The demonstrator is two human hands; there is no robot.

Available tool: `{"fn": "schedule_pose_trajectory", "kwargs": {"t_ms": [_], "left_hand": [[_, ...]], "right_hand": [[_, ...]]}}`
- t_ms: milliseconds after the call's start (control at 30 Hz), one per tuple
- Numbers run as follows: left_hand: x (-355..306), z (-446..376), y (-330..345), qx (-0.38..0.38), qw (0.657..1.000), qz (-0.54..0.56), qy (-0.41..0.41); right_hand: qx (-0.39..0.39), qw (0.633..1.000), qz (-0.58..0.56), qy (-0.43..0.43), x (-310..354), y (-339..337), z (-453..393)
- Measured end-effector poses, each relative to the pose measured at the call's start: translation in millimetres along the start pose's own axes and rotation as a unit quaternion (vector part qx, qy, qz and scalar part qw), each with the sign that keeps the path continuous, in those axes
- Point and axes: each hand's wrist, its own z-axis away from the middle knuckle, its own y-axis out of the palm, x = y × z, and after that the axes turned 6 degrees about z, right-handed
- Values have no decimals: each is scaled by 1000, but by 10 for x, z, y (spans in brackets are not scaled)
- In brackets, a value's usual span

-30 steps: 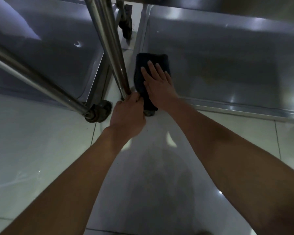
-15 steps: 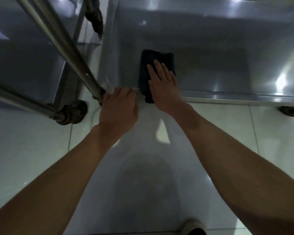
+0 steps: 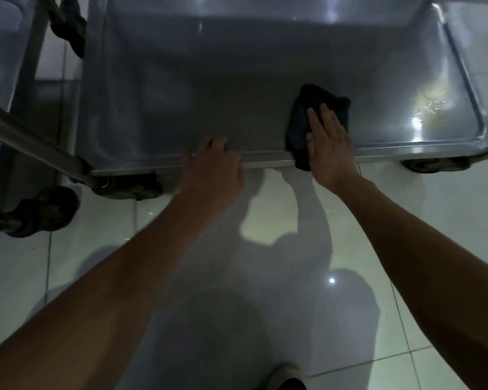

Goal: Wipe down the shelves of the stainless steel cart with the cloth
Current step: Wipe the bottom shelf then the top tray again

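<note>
The cart's bottom shelf, a shallow stainless steel tray, fills the upper part of the head view. A dark folded cloth lies on its front right part and hangs a little over the front rim. My right hand presses flat on the cloth with straight fingers. My left hand grips the front rim of the shelf near its middle, fingers curled over the edge.
A steel post slants in from the left down to the cart's front left corner above a caster. A second cart with its own caster stands at the left. A yellowish smear marks the shelf's right end. Glossy white floor tiles lie below.
My right hand has slid the cloth from the shelf's front left corner to the right along the front. My left hand has moved right along the rim, away from the post.
</note>
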Motion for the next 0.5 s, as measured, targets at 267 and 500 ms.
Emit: {"fn": "schedule_pose_trajectory", "kwargs": {"t_ms": [267, 500], "left_hand": [[18, 8, 44, -42, 999, 18, 1], [266, 65, -57, -36, 998, 26, 43]], "right_hand": [[1, 1000, 3, 26, 10, -19, -30], [2, 1000, -21, -16, 521, 24, -202]]}}
